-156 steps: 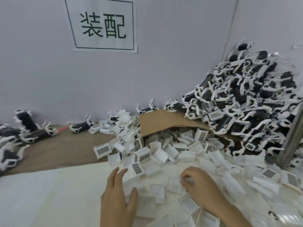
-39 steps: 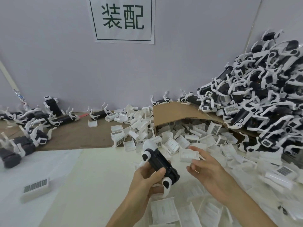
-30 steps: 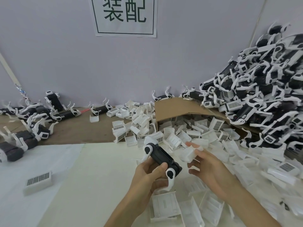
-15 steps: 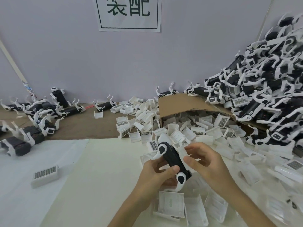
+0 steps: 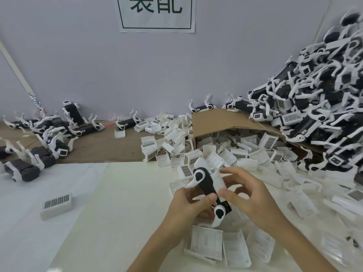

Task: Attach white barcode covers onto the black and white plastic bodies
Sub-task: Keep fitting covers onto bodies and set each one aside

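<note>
Left hand (image 5: 188,205) grip pinches our long black-and-white plastic body (image 5: 208,188); right hand (image 5: 247,195) pinches the white barcode cover (image 5: 218,178) against it. We'd square edges, then press.

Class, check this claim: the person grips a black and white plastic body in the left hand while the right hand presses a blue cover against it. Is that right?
Not quite: the cover is white, not blue. The head view shows the left hand gripping the body and the right hand pressing the cover on.
</note>
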Available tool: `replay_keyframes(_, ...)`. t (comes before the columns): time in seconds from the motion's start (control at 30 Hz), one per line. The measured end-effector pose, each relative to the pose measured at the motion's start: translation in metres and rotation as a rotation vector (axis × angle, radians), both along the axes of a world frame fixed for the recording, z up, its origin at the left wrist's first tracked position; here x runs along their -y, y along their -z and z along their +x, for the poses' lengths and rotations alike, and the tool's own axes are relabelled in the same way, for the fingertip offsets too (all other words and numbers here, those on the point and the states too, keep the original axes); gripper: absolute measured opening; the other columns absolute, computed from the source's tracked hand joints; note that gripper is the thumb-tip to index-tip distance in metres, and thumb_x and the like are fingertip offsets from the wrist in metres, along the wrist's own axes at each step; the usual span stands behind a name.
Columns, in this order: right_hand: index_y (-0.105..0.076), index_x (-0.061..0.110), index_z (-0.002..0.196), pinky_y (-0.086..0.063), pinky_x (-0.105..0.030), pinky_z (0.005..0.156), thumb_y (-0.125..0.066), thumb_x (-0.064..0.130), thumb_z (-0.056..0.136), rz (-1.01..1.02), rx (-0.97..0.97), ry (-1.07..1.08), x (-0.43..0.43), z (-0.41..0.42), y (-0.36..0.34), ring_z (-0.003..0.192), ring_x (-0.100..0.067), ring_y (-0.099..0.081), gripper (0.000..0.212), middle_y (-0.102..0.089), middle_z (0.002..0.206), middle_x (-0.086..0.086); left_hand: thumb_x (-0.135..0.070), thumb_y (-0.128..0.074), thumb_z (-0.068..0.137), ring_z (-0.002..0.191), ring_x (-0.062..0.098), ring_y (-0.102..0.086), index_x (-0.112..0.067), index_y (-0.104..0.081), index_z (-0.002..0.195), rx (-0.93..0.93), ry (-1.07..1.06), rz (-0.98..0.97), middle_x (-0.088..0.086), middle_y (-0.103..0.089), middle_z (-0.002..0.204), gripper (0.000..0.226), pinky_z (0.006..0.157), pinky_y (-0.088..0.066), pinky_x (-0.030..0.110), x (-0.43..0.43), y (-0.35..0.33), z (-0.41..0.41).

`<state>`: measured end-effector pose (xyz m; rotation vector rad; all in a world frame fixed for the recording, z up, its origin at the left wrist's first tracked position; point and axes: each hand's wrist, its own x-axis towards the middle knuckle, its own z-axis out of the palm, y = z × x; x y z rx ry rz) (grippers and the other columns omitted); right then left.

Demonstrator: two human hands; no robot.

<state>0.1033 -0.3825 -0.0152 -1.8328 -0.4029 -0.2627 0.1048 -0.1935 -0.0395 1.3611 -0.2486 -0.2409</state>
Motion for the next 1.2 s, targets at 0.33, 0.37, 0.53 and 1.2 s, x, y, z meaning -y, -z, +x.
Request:
replay_keyframes(0.33,-0.067,0.028,0.123,-0.048,-0.015,0.081,-0.079,0.004,0.077,-0.253,0.438,0.203,0.003,-0.003,0.000,0.111,-0.014,-0.058,0.053,-0.057,0.124,0.011,-0.036,-0.076,0.080,0.061,0.017,-0.060,-0.010,-0.073,0.109,-0.048,0.064,-0.088,0.009,-0.068,0.084,0.038,0.060,-0.054,0.025,-0.006,-0.001,0.001)
replay_keyframes(0.37,-0.069,0.031,0.120,-0.046,-0.014,0.076,-0.076,0.006,0.073,-0.261,0.444,0.179,-0.001,-0.004,0.000,0.102,-0.014,-0.060,0.054,-0.056,0.123,0.010,-0.037,-0.076,0.080,0.061,0.017,-0.060,-0.010,-0.072,0.110,-0.044,0.070,-0.082,0.008,-0.067,0.083,0.041,0.059,-0.053,0.025,-0.006,-0.001,0.000)
replay_keyframes(0.53,-0.070,0.040,0.117,-0.052,-0.022,0.077,-0.066,0.002,0.074,-0.222,0.366,0.056,-0.005,-0.009,0.000,0.106,-0.013,-0.063,0.058,-0.055,0.128,0.015,-0.033,-0.072,0.084,0.062,0.018,-0.059,-0.008,-0.071,0.112,-0.035,0.058,-0.079,0.007,-0.067,0.085,0.037,0.058,-0.052,0.025,-0.006,-0.002,0.000)
replay_keyframes(1.2,-0.066,0.026,0.115,-0.054,-0.025,0.089,-0.067,-0.002,0.089,0.011,0.026,-0.213,-0.006,-0.009,0.002,0.111,-0.023,-0.069,0.039,-0.059,0.131,0.008,-0.043,-0.077,0.080,0.070,0.020,-0.065,-0.017,-0.075,0.108,-0.050,0.047,-0.139,0.009,-0.073,0.096,0.038,0.067,-0.057,0.029,-0.007,0.001,0.003)
